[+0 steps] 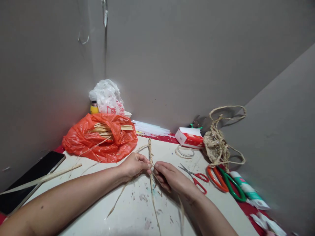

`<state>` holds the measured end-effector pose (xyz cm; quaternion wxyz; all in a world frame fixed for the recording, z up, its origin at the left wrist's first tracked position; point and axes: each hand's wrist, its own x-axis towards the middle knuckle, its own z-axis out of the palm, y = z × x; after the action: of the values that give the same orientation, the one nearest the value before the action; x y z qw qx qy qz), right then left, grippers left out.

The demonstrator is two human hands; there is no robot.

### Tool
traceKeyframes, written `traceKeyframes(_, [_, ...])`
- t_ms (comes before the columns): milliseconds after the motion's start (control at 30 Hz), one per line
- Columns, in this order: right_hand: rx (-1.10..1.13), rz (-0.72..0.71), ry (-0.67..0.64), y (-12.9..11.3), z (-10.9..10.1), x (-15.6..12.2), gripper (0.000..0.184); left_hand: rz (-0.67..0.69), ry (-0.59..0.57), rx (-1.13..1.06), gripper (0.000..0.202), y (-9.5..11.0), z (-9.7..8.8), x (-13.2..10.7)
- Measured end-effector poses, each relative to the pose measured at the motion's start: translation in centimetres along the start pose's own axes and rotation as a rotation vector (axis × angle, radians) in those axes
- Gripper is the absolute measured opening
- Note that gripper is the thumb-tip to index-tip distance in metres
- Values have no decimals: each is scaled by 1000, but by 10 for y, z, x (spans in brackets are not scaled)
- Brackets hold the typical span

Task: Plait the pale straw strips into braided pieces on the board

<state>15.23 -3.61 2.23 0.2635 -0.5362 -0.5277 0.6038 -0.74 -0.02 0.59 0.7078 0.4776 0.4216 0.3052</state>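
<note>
A short straw braid [149,148] stands out beyond my fingers in the middle of the white board, with a thin side strand curving off to its left. My left hand [135,166] is closed in a pinch on the braid's near end. Pressed close beside it, my right hand [167,175] has thumb and fingers closed on the straw at the same spot. Several loose flat strands [153,200] trail from the pinch toward me, one slanting left and another passing under my right wrist. My fingers hide the exact crossing of the strands.
An orange plastic bag [81,139] of straw strips lies back left, near a phone [14,193]. Red-handled scissors [197,178] lie right of my right hand. Beyond them are orange and green handles [231,182], a woven straw bag [214,146] and a red box [190,137]. Walls enclose the table.
</note>
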Motion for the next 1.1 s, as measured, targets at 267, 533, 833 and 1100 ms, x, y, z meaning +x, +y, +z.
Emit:
traceKeyframes(267, [-485, -93, 279, 0, 19, -1, 31, -12, 66, 47, 10, 3, 5, -7])
traceKeyframes(533, [-1155, -43, 424, -13, 41, -13, 30, -28, -38, 11, 22, 4, 3, -7])
traceKeyframes(833, [-1200, -144, 424, -9, 50, -12, 30, -58, 63, 19, 12, 0, 3, 1])
traceKeyframes(1100, [-691, -244, 385, -28, 12, -24, 49, -50, -34, -119, 25, 4, -9, -2])
